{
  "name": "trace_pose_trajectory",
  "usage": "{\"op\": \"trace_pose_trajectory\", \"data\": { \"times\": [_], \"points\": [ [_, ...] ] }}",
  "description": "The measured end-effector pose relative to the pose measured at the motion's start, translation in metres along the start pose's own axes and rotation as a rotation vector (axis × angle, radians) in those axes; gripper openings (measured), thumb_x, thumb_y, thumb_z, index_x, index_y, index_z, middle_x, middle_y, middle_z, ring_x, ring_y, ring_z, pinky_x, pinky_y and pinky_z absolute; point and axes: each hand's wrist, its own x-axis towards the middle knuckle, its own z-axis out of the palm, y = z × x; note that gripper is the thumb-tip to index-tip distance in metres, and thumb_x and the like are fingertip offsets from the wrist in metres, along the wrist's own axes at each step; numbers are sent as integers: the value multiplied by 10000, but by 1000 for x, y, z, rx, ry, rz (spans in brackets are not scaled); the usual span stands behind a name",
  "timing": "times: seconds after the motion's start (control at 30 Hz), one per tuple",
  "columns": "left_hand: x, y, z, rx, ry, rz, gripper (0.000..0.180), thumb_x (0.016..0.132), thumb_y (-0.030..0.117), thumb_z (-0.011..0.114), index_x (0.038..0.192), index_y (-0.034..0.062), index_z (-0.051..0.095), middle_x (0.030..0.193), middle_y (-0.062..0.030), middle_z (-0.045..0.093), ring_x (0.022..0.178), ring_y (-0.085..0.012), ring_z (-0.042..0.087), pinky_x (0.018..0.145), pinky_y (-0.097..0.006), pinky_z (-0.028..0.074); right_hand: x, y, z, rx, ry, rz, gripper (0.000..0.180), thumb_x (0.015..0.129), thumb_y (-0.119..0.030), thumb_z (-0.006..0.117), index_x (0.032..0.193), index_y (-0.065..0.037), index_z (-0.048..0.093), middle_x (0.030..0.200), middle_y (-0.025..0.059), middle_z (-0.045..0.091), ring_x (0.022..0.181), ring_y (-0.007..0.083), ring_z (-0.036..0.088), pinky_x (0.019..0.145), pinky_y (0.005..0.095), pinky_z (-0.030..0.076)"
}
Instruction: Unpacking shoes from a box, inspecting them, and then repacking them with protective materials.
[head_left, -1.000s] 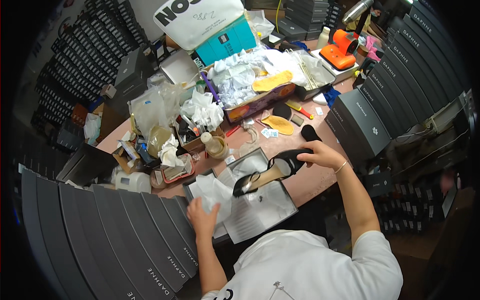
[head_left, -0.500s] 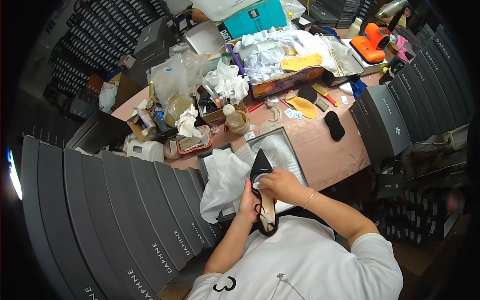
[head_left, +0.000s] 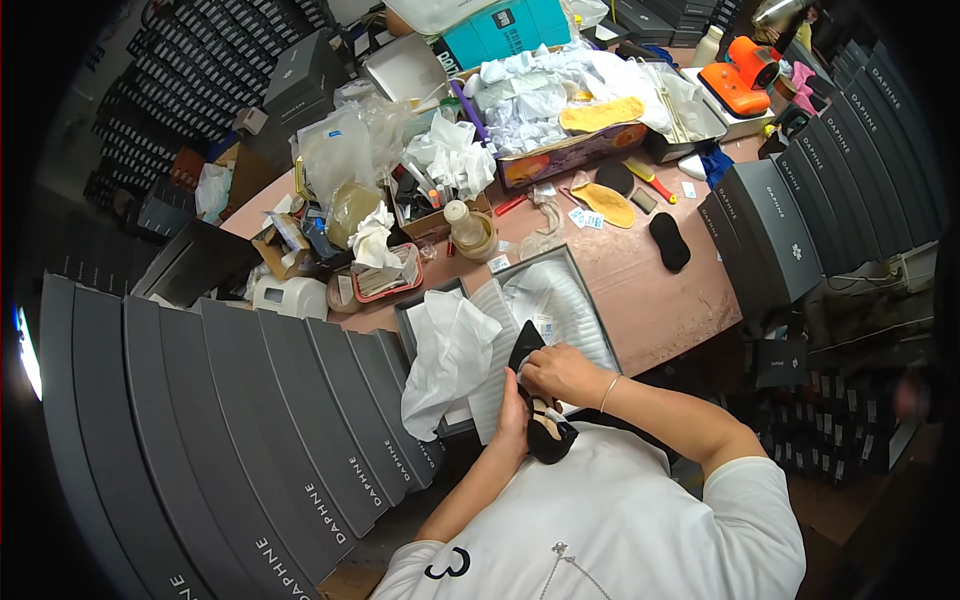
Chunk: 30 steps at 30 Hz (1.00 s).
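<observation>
A black pointed high-heeled shoe (head_left: 547, 442) is held in front of my shirt, toe pointing away and heel toward me. My left hand (head_left: 512, 417) is wrapped round its left side. Closed fingers of my right hand (head_left: 566, 374) press at the shoe's opening, just behind the toe; what they pinch is hidden. Beyond the shoe lies an open grey shoebox (head_left: 590, 318) lined with white ribbed foam wrap (head_left: 560, 300). White tissue paper (head_left: 447, 345) drapes over the box's left part.
Stacked grey shoeboxes rise at the left (head_left: 230, 420) and right (head_left: 765, 225). On the pink table (head_left: 675, 325) are a black insole (head_left: 670, 242), a yellow insole (head_left: 605, 205), a brush (head_left: 650, 182), a bottle (head_left: 465, 225) and a carton of crumpled paper (head_left: 570, 160).
The shoe has rolled over, so its dark side and heel now show more than its pale insole. Both hands have shifted slightly; white paper seen at the right fingers is now mostly hidden.
</observation>
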Motion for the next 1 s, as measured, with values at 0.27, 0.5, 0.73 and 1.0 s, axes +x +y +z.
{"op": "trace_pose_trajectory", "data": {
  "times": [0.27, 0.5, 0.73, 1.0],
  "points": [
    [0, -4, 32, -76, 272, 63, 754, 906, 695, 208, 1039, 35, 546, 757, -137, 617, 669, -241, 633, 561, -337, 524, -4, 6, 11, 64, 95, 4, 97, 734, -187, 629, 789, -110, 608, 771, 23, 576, 778, 209, 601, 641, 341, 476],
    [-3, 2, 36, -80, 272, 115, 690, 923, 661, 237, 1045, 61, 556, 836, -101, 625, 645, -232, 622, 553, -350, 524, -9, 7, 14, 106, 378, 208, 142, 745, -160, 661, 852, -92, 596, 773, 49, 563, 742, 253, 583, 634, 369, 463],
    [-14, 12, 68, -78, 353, 190, 678, 937, 647, 236, 1029, 43, 529, 820, -79, 601, 701, -194, 599, 608, -305, 492, 4, -3, 2, 61, 421, 158, 149, 770, -133, 599, 914, -98, 589, 806, 36, 561, 768, 216, 568, 676, 336, 414],
    [-10, -11, 49, -140, 315, 193, 720, 929, 648, 274, 1287, 44, 432, 1144, -113, 578, 1033, -224, 590, 871, -349, 490, -3, -8, 24, 195, 363, 273, 192, 758, -124, 643, 942, -94, 595, 818, 58, 615, 709, 255, 604, 641, 364, 466]
  ]
}}
